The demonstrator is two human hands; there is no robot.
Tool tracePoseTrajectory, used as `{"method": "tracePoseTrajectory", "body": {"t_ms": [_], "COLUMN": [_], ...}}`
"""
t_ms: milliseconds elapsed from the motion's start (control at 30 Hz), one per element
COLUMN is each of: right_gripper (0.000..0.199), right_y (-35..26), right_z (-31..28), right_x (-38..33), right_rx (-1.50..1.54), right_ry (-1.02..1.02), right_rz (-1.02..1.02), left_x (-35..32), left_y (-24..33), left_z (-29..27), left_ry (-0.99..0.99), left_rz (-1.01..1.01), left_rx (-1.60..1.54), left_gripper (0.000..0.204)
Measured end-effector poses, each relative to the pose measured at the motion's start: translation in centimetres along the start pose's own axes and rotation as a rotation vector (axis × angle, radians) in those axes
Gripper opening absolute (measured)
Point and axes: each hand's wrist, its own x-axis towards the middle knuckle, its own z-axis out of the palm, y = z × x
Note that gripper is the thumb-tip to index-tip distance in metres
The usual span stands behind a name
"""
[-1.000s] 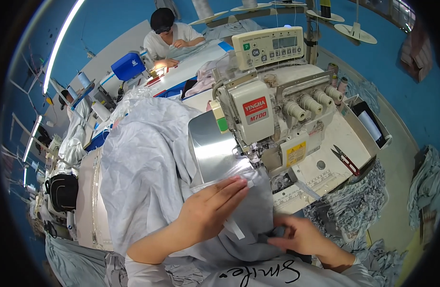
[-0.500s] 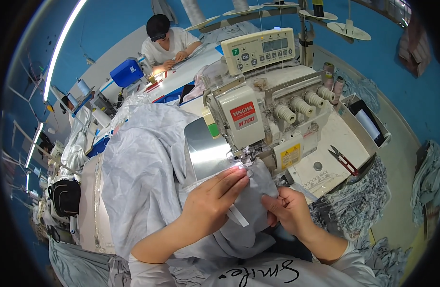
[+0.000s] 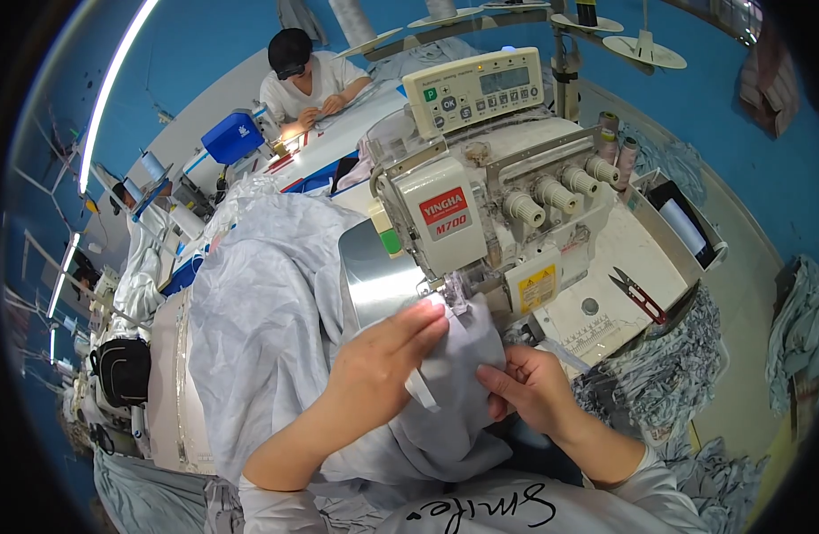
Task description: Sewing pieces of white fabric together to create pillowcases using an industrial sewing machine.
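Light grey cloth [image 3: 267,294] spreads over the left of the work surface and runs under the needle area of an overlock sewing machine [image 3: 440,214]. My left hand [image 3: 374,365] is closed on the cloth, its fingers pressed together and tips right in front of the presser foot [image 3: 454,292]; its thumb is hidden. A narrow white strip [image 3: 423,392] hangs out below this hand. Nearer me and to the right, my right hand [image 3: 529,383] pinches the right edge of the same cloth between thumb and fingers. The cloth hangs down toward my lap.
Red-handled thread snips [image 3: 639,295] lie on the machine's right bed. A control panel [image 3: 472,92] tops the machine, and thread cones [image 3: 618,147] stand behind. Patterned cloth [image 3: 658,383] is heaped at right. Across the table, a person [image 3: 311,84] works beside a blue machine [image 3: 232,135].
My left hand has slid slightly forward and left, along with the cloth and white strip. My right hand keeps its pinch and has shifted a little left. The view has moved slightly.
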Motion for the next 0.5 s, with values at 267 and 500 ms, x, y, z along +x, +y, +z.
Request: {"method": "tracePoseTrajectory", "body": {"t_ms": [267, 500], "right_gripper": [0.016, 0.016], "right_y": [-1.3, -0.8], "right_z": [-0.4, -0.3], "right_x": [1.5, 1.5], "right_rx": [0.067, 0.06], "right_ry": [-0.054, -0.095], "right_rz": [-0.07, -0.097], "left_x": [-0.4, -11.1], "left_y": [-1.0, -0.9], "left_z": [-2.1, -0.5], "left_ry": [0.225, -0.278], "left_rz": [-0.206, -0.72], "left_rx": [0.095, -0.141], "left_gripper": [0.056, 0.037]}}
